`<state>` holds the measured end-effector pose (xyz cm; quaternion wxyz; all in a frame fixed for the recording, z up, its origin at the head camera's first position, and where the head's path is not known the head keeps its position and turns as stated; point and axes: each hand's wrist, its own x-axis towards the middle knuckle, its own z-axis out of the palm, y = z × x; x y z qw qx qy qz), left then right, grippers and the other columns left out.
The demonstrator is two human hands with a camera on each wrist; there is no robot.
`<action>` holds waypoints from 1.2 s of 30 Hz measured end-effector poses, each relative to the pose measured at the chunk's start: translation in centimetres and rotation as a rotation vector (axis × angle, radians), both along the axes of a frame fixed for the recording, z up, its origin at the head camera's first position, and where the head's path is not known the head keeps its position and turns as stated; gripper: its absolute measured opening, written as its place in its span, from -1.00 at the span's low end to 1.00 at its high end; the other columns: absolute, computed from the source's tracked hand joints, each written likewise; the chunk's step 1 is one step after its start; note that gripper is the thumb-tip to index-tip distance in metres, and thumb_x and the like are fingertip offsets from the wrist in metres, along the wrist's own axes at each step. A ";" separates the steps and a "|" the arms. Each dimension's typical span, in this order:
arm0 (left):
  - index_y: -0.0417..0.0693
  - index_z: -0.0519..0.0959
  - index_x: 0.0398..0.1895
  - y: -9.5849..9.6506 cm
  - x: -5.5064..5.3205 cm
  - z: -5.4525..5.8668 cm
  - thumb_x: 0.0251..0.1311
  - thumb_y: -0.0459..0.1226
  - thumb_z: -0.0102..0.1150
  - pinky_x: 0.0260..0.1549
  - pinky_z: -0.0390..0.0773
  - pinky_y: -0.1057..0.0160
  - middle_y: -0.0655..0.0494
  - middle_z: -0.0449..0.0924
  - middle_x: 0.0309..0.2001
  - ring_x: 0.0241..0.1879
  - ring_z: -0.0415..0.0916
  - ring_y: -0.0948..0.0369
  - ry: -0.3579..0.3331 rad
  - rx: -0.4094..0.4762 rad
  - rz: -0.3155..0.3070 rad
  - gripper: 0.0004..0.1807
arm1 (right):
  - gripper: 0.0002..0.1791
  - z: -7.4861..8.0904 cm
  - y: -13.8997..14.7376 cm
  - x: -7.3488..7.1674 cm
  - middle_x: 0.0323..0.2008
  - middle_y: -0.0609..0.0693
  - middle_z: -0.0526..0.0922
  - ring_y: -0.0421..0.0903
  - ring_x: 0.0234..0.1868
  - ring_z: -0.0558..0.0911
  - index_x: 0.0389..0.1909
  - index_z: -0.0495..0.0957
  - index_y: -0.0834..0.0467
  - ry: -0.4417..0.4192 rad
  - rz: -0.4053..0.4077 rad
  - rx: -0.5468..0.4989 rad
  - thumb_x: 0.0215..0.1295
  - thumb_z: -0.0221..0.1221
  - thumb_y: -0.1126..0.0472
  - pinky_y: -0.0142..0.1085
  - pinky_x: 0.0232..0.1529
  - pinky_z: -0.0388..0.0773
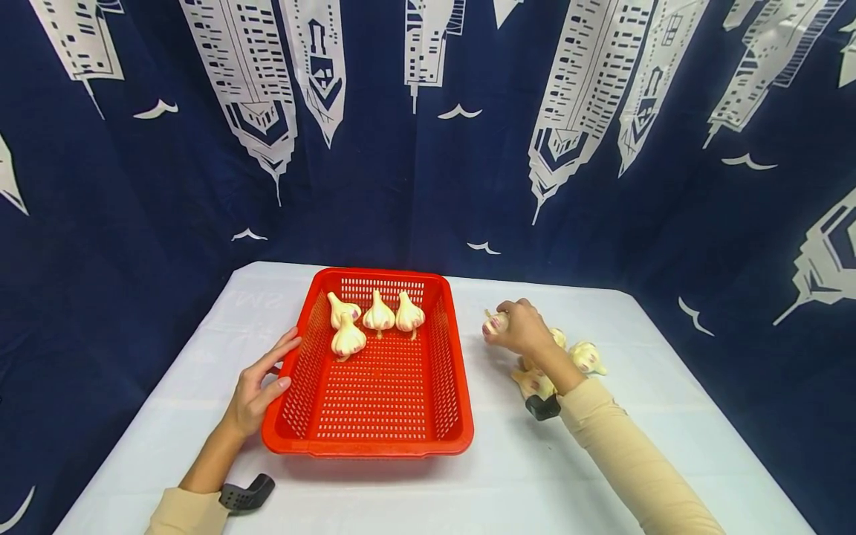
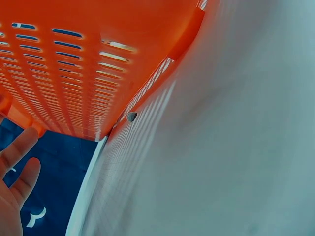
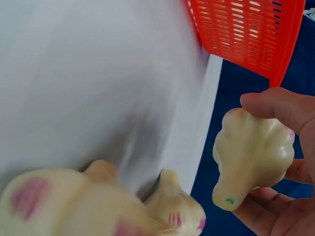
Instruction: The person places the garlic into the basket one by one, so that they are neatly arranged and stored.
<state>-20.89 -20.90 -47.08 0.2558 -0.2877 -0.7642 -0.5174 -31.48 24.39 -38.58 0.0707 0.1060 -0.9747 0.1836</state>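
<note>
The red basket (image 1: 374, 449) is being separated from loose garlic (image 1: 585, 358) by a strip of white table (image 1: 491, 423). Four bulbs (image 1: 378, 316) are being held inside, toward the far edge. Its left rim is being touched by the loosely spread left hand (image 1: 255, 390). Near the loose garlic, one bulb (image 1: 495, 323) is being pinched by the right hand (image 1: 524, 328).

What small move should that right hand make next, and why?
Probably carry the held garlic bulb leftward over the red basket: the right hand grips it outside the basket, while four other bulbs already lie inside, with space beside them.
</note>
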 end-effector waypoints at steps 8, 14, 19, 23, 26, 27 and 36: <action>-0.35 0.42 0.30 -0.1 -0.2 -0.1 0.07 -0.41 -0.04 -0.15 0.39 0.37 -0.27 0.28 0.39 0.26 0.35 0.39 -0.001 -0.009 0.009 -0.38 | -0.32 0.8 -0.5 -0.1 -0.21 0.22 0.49 0.09 -0.23 0.47 0.03 0.59 0.34 0.040 0.057 -0.002 -0.12 0.49 0.07 -0.14 -0.28 0.45; -0.35 0.42 0.30 -0.1 -0.2 -0.2 0.07 -0.42 -0.04 -0.16 0.39 0.37 -0.27 0.28 0.39 0.23 0.37 0.40 -0.004 -0.007 0.006 -0.38 | -0.23 1.1 -1.1 -0.1 -0.14 0.24 0.48 0.11 -0.22 0.49 0.10 0.50 0.35 0.021 0.051 -0.016 -0.13 0.50 0.05 -0.11 -0.22 0.47; -0.35 0.42 0.30 -0.1 -0.1 -0.3 0.07 -0.41 -0.04 -0.16 0.39 0.36 -0.26 0.29 0.39 0.20 0.39 0.41 -0.010 -0.007 0.008 -0.38 | -0.27 1.7 -1.6 -0.1 -0.15 0.25 0.47 0.11 -0.22 0.48 0.04 0.54 0.39 0.036 0.065 -0.023 -0.16 0.50 0.09 -0.12 -0.22 0.49; -0.33 0.42 0.31 -0.1 -0.1 -0.2 0.07 -0.41 -0.04 -0.16 0.39 0.37 -0.26 0.29 0.39 0.20 0.39 0.41 -0.011 -0.009 0.009 -0.38 | -0.31 2.3 -2.0 -0.2 -0.16 0.23 0.50 0.09 -0.20 0.48 0.01 0.58 0.37 0.055 0.094 -0.019 -0.18 0.49 0.10 -0.15 -0.22 0.50; -0.34 0.42 0.30 -0.1 -0.2 -0.1 0.07 -0.41 -0.04 -0.16 0.39 0.38 -0.27 0.29 0.39 0.21 0.38 0.40 -0.006 -0.009 0.006 -0.38 | -0.28 2.6 -2.2 -0.2 -0.15 0.23 0.51 0.10 -0.20 0.49 0.04 0.54 0.38 0.057 0.109 -0.020 -0.17 0.48 0.09 -0.14 -0.22 0.51; -0.34 0.42 0.30 -0.1 -0.2 -0.1 0.07 -0.42 -0.04 -0.16 0.39 0.38 -0.28 0.29 0.39 0.22 0.38 0.40 -0.003 -0.009 0.004 -0.38 | -0.26 2.7 -2.3 -0.3 -0.14 0.24 0.51 0.10 -0.19 0.49 0.06 0.50 0.39 0.057 0.111 -0.027 -0.16 0.48 0.09 -0.13 -0.20 0.52; -0.36 0.42 0.30 -0.1 -0.2 -0.1 0.07 -0.42 -0.04 -0.16 0.39 0.38 -0.30 0.28 0.38 0.24 0.37 0.39 0.004 -0.005 0.000 -0.38 | -0.30 4.1 -2.9 -0.3 -0.14 0.22 0.52 0.10 -0.18 0.51 0.00 0.45 0.32 0.093 0.117 -0.060 -0.15 0.50 0.10 -0.12 -0.22 0.57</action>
